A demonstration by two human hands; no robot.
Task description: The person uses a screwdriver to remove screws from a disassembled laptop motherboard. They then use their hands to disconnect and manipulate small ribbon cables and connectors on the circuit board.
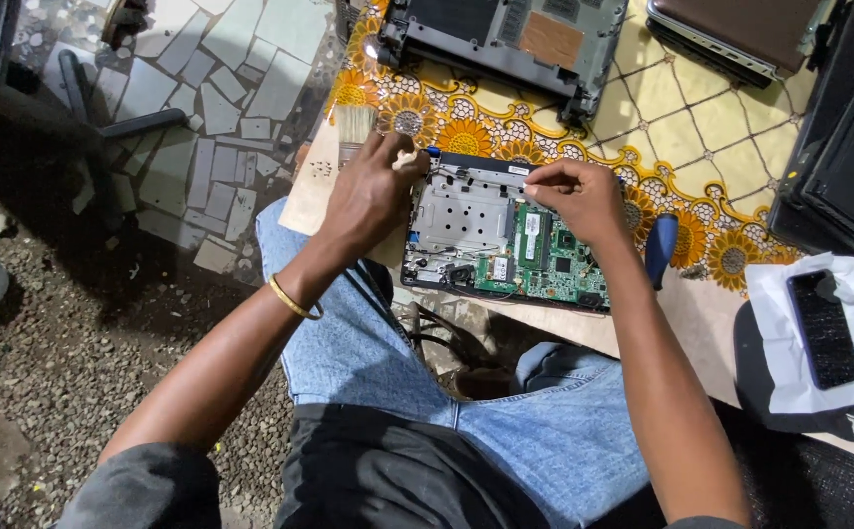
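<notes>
Opened laptop base (505, 235), cover off, green circuit board (544, 257) bare.
Left hand (373, 191) pinched on brush (356, 132); right hand (579, 196) fingertips together at the top edge; cleaning seemingly midway.

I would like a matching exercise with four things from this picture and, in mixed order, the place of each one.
Things:
1. brush
2. screwdriver with blue handle
3. black phone
4. opened laptop base

Places:
A. on white paper, far right
B. under both hands
C. on the table by the right forearm
D. beside the left hand, at the table's edge

Pairs: 1-D, 2-C, 3-A, 4-B
</notes>
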